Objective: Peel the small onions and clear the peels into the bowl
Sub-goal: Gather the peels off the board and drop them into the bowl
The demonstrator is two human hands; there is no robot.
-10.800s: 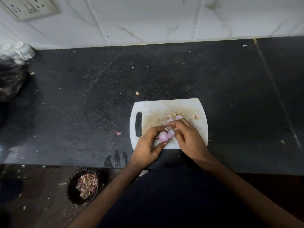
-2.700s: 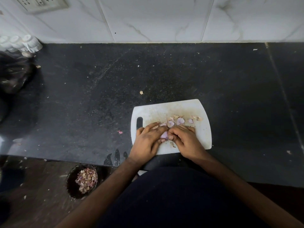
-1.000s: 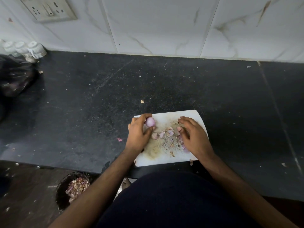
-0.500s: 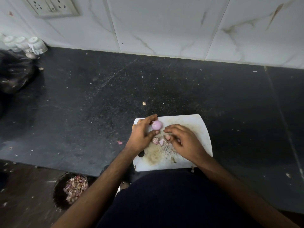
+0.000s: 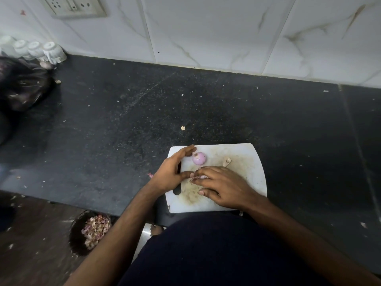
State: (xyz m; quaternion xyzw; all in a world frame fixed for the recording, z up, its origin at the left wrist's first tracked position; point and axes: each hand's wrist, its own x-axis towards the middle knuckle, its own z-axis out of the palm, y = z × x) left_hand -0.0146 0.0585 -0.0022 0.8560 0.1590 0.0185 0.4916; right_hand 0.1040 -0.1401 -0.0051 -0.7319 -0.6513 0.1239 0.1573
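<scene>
Now the right hand [image 5: 223,187] lies flat on the cutting board [image 5: 250,162], fingers gathering peels [image 5: 199,177] against the cupped, empty left hand [image 5: 172,172]. A peeled onion [image 5: 199,158] sits aside, farther. Probably a pile is easier to carry to the bowl [image 5: 90,234], near left.

Pale purple onion [image 5: 199,158]. White board [image 5: 254,172], brown-stained. Black speckled counter [image 5: 226,108]. White tiles [image 5: 206,27], brown-veined. Dark bowl [image 5: 76,242], pink-tan peels [image 5: 95,230].
</scene>
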